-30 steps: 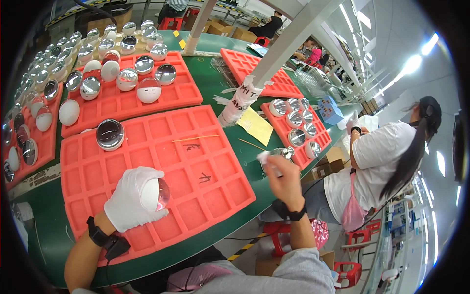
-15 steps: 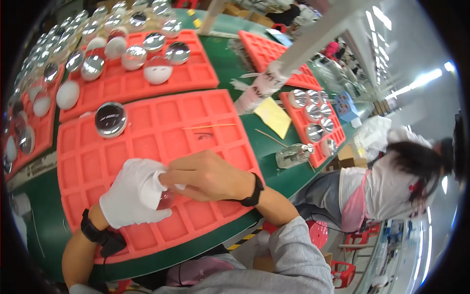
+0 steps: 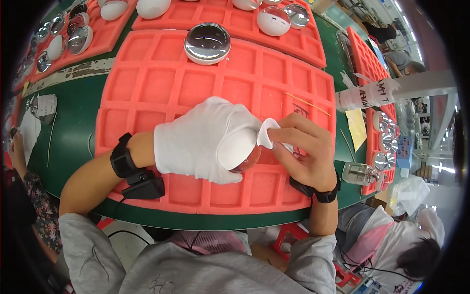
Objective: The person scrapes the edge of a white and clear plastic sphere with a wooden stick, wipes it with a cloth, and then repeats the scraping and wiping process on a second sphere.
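Note:
My left hand point(image 3: 200, 142), in a white glove, is wrapped around a round ball-like piece with a white shell point(image 3: 237, 150) and a clear, reddish-looking side. My bare right hand point(image 3: 311, 152) pinches a crumpled white cloth point(image 3: 268, 133) close beside the shell's right edge; I cannot tell if they touch. Both hands are over a red foam tray point(image 3: 193, 84) with square compartments. A dark, shiny dome with a white base point(image 3: 207, 44) rests at its far side. A thin yellowish stick point(image 3: 308, 103) lies across the tray's right part.
Another red tray point(image 3: 303, 44) behind bears white-and-silver balls, including a white one point(image 3: 273, 22). At right are a glass bottle point(image 3: 360, 173), a yellow cloth point(image 3: 356, 129), a wrapped post point(image 3: 367, 94) and a small tray of silver domes point(image 3: 384, 161). Another person's hand point(image 3: 18, 149) shows far left.
My view has turned and come nearer, so the tray sits further right. The gloved hand has rolled over, showing more of the white shell; the right hand and cloth have drawn slightly away.

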A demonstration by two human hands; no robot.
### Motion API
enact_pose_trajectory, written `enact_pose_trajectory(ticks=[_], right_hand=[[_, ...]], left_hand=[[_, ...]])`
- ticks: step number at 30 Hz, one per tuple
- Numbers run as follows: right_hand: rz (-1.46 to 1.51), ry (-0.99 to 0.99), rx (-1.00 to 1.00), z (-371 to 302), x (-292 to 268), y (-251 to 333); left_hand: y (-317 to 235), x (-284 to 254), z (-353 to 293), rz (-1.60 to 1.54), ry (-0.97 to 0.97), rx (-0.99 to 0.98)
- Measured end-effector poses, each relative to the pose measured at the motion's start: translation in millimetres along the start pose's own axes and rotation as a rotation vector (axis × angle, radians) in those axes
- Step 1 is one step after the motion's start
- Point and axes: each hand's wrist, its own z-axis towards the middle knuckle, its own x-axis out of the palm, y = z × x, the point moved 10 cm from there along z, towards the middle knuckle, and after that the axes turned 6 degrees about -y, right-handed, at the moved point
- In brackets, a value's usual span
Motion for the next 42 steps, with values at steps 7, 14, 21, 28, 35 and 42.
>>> enact_pose_trajectory(ticks=[7, 14, 21, 28, 35, 42], right_hand=[[0.080, 0.070, -0.218, -5, 12, 28], [0.110, -0.016, -0.030, 1, 8, 8], [0.142, -0.008, 0.095, -1, 6, -8], [0.188, -0.049, 0.036, -2, 7, -2], [0.125, 0.000, -0.056, -4, 11, 12], [0.102, -0.085, -0.062, -5, 5, 9]], left_hand=[[-9, 3, 1, 0.079, 0.009, 0.099], [3, 2, 0, -0.036, -0.015, 0.001], [4, 2, -4, -0.018, -0.069, 0.020], [3, 4, -4, 0.021, -0.045, 0.051], [3, 5, -3, 0.011, -0.053, 0.057], [-5, 3, -2, 0.040, -0.054, 0.084]])
